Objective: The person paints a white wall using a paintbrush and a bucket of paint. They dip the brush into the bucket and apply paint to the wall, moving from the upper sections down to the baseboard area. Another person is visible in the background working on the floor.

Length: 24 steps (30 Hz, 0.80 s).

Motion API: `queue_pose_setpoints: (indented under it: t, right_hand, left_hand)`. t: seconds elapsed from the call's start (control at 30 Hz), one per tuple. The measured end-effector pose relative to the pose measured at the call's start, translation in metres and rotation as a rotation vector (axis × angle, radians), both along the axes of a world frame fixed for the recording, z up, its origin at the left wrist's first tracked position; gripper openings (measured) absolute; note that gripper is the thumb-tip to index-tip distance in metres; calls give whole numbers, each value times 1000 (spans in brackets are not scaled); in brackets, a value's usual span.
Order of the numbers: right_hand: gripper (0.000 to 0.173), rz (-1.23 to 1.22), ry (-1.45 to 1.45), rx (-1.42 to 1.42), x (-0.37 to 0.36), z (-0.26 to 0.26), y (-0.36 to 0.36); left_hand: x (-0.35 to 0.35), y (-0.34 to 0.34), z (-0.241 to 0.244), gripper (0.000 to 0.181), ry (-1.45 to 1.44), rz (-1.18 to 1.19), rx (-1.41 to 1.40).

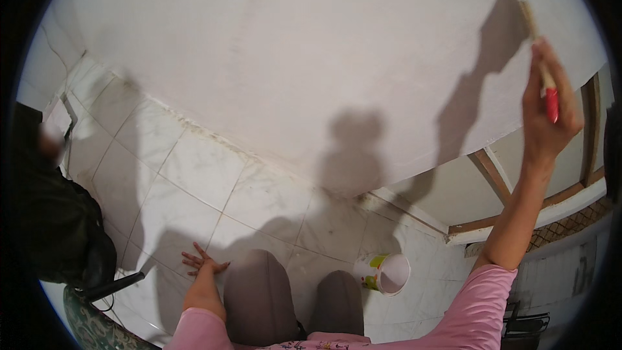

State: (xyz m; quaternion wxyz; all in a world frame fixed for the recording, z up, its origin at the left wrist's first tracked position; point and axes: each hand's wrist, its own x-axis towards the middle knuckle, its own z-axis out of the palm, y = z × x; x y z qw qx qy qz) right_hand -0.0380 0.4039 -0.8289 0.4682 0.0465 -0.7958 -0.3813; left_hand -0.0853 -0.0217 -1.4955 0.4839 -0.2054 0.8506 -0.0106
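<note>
My right hand (551, 102) is raised at the upper right and grips a paintbrush (551, 102) with a red-tipped handle. Its bristles are at the pale, whitish wall (291, 58), where the hand and brush cast a dark shadow; whether they touch it I cannot tell. My left hand (201, 262) is low at the left of my knees, fingers spread, holding nothing, above or on the tiled floor (194, 194). Beside my right knee is a white plastic bucket (381, 273) with a green print, its inside pale.
A chair with green patterned fabric (97, 318) and dark cloth (43, 214) over it stands at the left. Wood-framed panels (491, 170) adjoin the wall at the right. A black metal object (527, 323) is at the lower right. Thin cables run along the far left.
</note>
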Motion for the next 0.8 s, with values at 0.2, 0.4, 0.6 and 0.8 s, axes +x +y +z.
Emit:
queue_pose_setpoints:
  t: [0.2,0.4,0.6,0.8]
  right_hand:
    - [36,-244,27,143,9,-81,49]
    - [21,-11,-560,-397,15,-268,-27]
    - [14,-152,-392,-900,12,-125,-8]
    - [15,-42,-4,-274,19,91,9]
  left_hand:
    - [-1,18,-10,150,32,-138,-51]
    - [14,-20,-113,152,177,-148,28]
    - [20,-25,-149,152,351,-114,-29]
    - [12,7,-57,151,136,107,13]
